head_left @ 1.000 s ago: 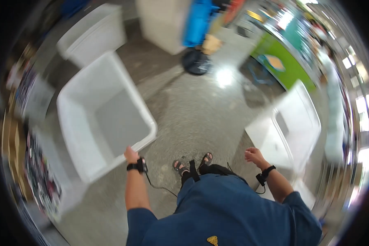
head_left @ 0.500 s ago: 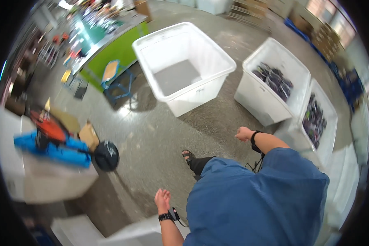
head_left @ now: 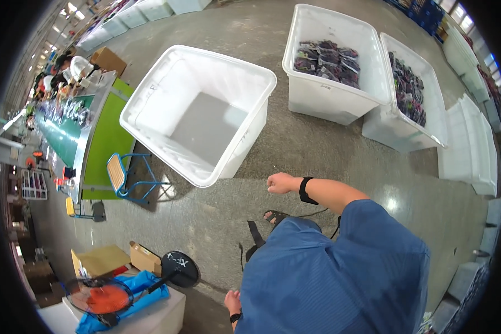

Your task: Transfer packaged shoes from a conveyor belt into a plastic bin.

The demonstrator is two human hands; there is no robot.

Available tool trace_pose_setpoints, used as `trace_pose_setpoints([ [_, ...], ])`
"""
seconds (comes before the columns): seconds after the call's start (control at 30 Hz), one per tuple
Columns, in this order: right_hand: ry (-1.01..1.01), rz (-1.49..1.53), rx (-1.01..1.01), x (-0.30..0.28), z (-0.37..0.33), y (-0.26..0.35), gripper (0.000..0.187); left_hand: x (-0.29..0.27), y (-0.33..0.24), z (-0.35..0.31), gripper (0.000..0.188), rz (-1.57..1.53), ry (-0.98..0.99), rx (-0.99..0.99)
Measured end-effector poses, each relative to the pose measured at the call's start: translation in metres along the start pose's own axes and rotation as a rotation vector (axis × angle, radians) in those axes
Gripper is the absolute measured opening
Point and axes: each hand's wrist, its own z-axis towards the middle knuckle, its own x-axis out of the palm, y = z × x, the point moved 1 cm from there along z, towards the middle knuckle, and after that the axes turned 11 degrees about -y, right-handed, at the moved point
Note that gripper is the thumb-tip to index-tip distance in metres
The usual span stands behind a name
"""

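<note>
My right hand point(head_left: 282, 182) hangs over the floor in front of my body, fingers curled in, and I see nothing in it. Closest to it is a large white plastic bin point(head_left: 249, 146) whose bare grey bottom shows. Low by my left side, my left hand point(head_left: 233, 302) is partly cut off by my blue shirt; its fingers look loose and hold nothing visible. Farther right stand two more white bins, one point(head_left: 323, 106) with dark bagged goods point(head_left: 328, 62) in it, the other point(head_left: 381, 131) with similar bagged goods point(head_left: 409, 92).
At left, a green-sided work table point(head_left: 107, 142) has a blue-framed stool point(head_left: 117, 175) beside it. A fan point(head_left: 101, 298) lies on a white box, its round black base point(head_left: 180, 269) sticking out. Stacked white bins point(head_left: 470, 147) stand at right. People point(head_left: 80, 67) work far left.
My view has swung round to the right, so the bins appear farther left and higher. My left hand has dropped closer to my side. Both hands remain off the bins.
</note>
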Motion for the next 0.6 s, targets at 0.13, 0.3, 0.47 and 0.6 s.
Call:
trace_pose_setpoints([
  [0.13,-0.077,0.009,0.089,0.001,-0.008,0.002,0.039,0.011,-0.108,0.064,0.041,-0.165,-0.041,-0.269],
  [0.3,-0.219,-0.036,0.213,0.024,-0.024,-0.013,0.034,0.007,-0.188,0.168,0.043,-0.114,0.079,-0.222],
  [0.47,-0.245,0.007,0.512,0.046,-0.016,0.026,0.030,-0.019,-0.254,0.267,0.040,-0.085,0.139,-0.209],
  [0.6,-0.168,-0.013,0.566,0.073,0.022,0.088,0.030,-0.074,-0.301,0.324,0.041,-0.130,0.171,-0.198],
])
